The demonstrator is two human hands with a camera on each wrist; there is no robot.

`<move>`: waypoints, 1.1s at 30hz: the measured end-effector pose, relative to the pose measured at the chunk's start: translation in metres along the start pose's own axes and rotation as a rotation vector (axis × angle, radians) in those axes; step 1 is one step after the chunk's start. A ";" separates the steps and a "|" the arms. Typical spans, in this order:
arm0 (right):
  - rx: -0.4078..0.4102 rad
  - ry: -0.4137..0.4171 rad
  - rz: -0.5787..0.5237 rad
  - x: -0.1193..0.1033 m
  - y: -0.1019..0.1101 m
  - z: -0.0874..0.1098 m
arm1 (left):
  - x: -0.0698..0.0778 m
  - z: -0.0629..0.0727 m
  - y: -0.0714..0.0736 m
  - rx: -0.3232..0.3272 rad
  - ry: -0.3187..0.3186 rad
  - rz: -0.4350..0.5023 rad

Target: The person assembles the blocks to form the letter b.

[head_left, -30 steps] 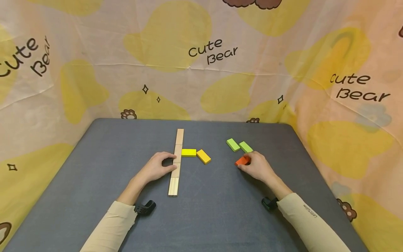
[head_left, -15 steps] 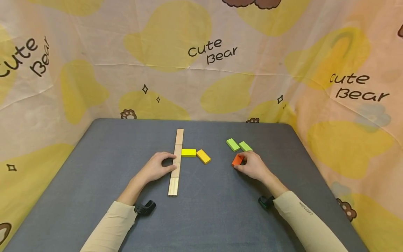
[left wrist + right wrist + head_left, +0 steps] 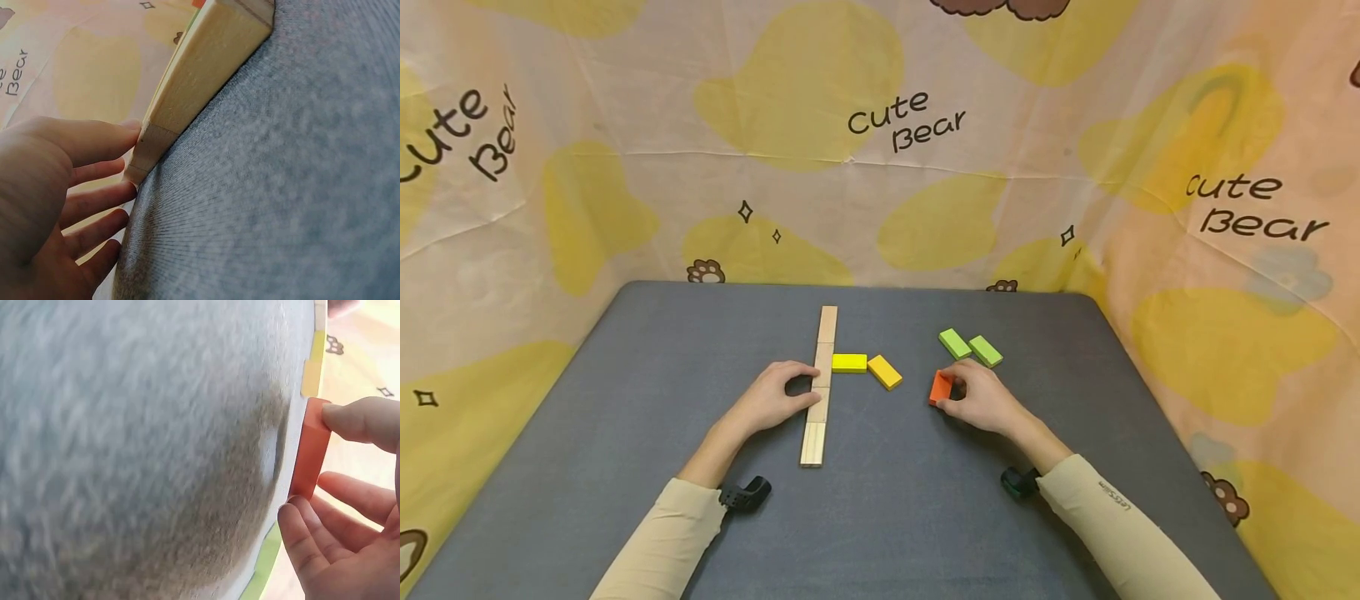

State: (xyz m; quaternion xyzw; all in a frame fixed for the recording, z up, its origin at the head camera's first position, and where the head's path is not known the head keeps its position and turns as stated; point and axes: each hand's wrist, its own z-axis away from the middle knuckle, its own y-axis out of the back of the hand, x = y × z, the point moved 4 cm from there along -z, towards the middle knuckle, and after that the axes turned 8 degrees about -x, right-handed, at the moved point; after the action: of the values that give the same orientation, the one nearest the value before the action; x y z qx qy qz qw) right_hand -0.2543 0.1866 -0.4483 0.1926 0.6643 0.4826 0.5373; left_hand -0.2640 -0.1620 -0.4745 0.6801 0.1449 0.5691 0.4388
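Pinching the red block (image 3: 939, 387) by its near and far ends, the right hand (image 3: 981, 396) sets thumb against one end and fingertips against the other; we cannot tell whether the block bears its weight on the surface (image 3: 880, 517) or is slightly raised. We locate this block right of center, its long side running roughly away from the person. The left hand (image 3: 777, 397), fingers extended and slightly spread, grasps nothing; its thumb and fingertips touch the row of wooden blocks (image 3: 827, 325) near its middle, as the left wrist view confirms.

Moving outward, we find four plain pieces laid end to end in that row, with the yellow block (image 3: 850, 363) meeting its right side squarely. Just beyond lies the amber block (image 3: 885, 372), turned at an angle; we cannot tell whether their corners touch. Behind the right hand lie the left green block (image 3: 955, 343) and the right green block (image 3: 986, 351), near each other and slanted alike.

We judge the arrangement to be partly made: row and yellow block appear joined, whereas the amber block looks unaligned, the red block is in hand but not yet placed, and both green blocks lie apart, unattached.
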 end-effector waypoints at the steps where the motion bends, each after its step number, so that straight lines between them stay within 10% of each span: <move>1: -0.005 0.007 -0.004 -0.002 -0.001 0.000 | 0.000 0.000 0.000 0.000 0.000 -0.002; 33: -0.163 0.112 0.028 -0.043 -0.029 -0.014 | 0.001 0.002 0.001 -0.002 -0.005 -0.002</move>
State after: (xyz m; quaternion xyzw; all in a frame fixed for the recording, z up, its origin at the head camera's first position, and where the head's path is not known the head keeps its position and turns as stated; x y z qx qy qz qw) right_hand -0.2447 0.1341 -0.4507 0.1303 0.6492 0.5525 0.5063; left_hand -0.2625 -0.1625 -0.4730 0.6810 0.1442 0.5670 0.4403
